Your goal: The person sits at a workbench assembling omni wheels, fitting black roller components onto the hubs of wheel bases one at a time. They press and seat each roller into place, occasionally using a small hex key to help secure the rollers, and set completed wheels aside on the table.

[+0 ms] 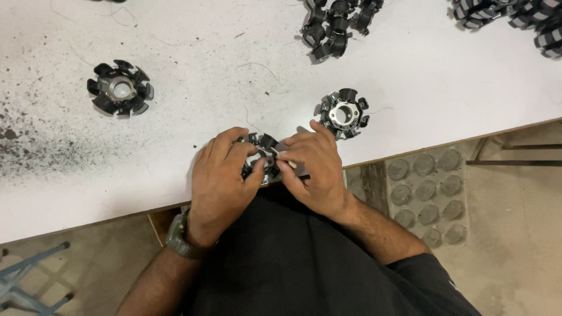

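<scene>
Item held: one black star-shaped stator core (263,153) with a metal hub, at the near edge of the white table (234,76), between both hands and mostly hidden by them.

Left hand (219,175): curled over the core's left side, thumb and fingers closed on its rim. A dark wristwatch (178,237) sits on this wrist.

Right hand (313,169): closed on the core's right side, thumb and forefinger pinched on a small pale piece (285,157) against the core; what that piece is cannot be told.

Nearby, loose on the table:
- One similar core with a bright metal ring (342,113), just beyond the right hand, apart from it.
- One black core with a grey hub (120,88), well apart to the left.
- A cluster of black parts (333,26) at the far edge.
- A group of black-and-white banded parts (509,17) at the far right corner.
- Dark speckled dust (35,140) across the left of the tabletop.

Below the table edge: a grey moulded tray with round pockets (424,193) on the floor to the right; a blue-grey metal frame (29,275) at lower left. The person wears a black shirt (293,263).
</scene>
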{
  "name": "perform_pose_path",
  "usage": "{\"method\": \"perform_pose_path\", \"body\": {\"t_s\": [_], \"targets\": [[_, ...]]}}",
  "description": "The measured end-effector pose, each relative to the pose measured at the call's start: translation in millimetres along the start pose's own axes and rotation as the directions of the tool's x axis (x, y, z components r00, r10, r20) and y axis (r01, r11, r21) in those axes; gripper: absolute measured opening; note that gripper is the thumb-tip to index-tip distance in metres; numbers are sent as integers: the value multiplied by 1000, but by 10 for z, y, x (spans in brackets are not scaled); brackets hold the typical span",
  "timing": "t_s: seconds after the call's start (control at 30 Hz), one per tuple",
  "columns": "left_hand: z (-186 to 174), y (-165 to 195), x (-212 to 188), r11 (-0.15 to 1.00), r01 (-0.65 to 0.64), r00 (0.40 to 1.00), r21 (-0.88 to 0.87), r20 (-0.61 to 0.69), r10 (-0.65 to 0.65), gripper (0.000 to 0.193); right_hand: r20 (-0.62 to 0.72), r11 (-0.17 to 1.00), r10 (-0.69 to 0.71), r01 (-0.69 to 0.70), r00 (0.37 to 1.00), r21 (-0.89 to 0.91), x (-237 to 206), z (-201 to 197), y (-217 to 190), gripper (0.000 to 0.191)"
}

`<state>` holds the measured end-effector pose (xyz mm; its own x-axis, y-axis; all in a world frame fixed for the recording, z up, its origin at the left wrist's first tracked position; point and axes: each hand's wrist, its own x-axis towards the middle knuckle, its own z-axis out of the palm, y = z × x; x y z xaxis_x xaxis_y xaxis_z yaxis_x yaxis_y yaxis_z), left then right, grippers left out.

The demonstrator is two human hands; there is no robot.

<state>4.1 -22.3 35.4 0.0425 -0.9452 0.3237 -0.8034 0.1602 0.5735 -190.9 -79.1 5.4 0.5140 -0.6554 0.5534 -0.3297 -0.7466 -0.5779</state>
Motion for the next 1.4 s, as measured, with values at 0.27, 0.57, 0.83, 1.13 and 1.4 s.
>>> {"method": "perform_pose_path", "body": {"t_s": [0.27,0.57,0.83,1.13,1.4], "targets": [[109,-59,-80,999,26,997,-26,-78,-28,14,44,1000,-2,3,999,-31,62,11,-50,27],[148,-33,-78,1000,5,990,-28,-143,-9,17,48,996,-39,43,998,-76,98,9,-72,28],[158,-44,-83,1000,-2,995,-15,-105,0,14,118,1000,9,-8,993,-13,221,-70,-123,24],[293,-50,-79,999,14,986,-33,-167,-19,9,116,995,81,-88,990,57,249,-71,-144,21],[334,-73,-79,999,41,988,-23,-149,-44,12,51,999,45,-45,998,13,220,-63,-137,22]]}}
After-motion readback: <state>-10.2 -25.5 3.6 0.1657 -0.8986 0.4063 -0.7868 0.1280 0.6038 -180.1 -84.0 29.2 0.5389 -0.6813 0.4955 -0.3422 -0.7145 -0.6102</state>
